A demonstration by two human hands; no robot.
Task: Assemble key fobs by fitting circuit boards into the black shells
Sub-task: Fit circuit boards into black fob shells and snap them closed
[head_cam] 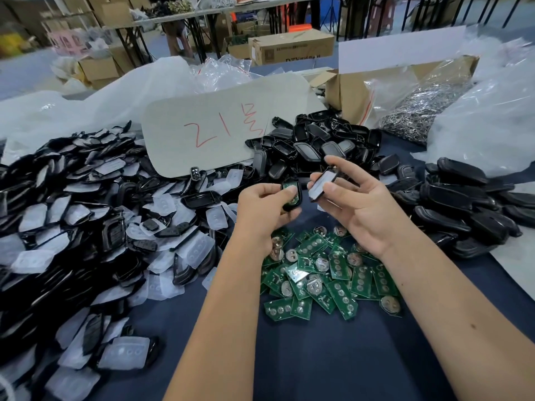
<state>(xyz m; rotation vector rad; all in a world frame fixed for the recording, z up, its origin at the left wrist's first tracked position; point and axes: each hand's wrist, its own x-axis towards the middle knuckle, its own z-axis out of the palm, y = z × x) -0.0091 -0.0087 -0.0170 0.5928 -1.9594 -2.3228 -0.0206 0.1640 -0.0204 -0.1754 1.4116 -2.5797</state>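
Two bare forearms reach in over the dark blue tablecloth (333, 357), both hands raised above the work. The left hand (262, 209) grips a black shell (291, 196) with a green circuit board seated inside it; the thumb lies across the board and the fingers curl beneath. Just beside it, not touching, the right hand (356, 198) pinches a second shell half (322, 184), pale face up, between thumb and forefinger, remaining fingers loosely bent.

Directly below the hands lies a loose heap of green circuit boards (330, 279), many carrying round silver coin cells. Beyond the hands sits a pile of empty black shells (312, 143). To the right, a separate heap of closed black fob cases (463, 206). To the left, a broad spread of black frames mixed with translucent button pads (95, 215) covers the table.

A grey card (225, 125) with red handwriting leans behind the shells. Rear right, an open cardboard box (350, 91) holds a clear bag of metal key rings (414, 111). Crumpled plastic sheeting (486, 117) borders the far right.
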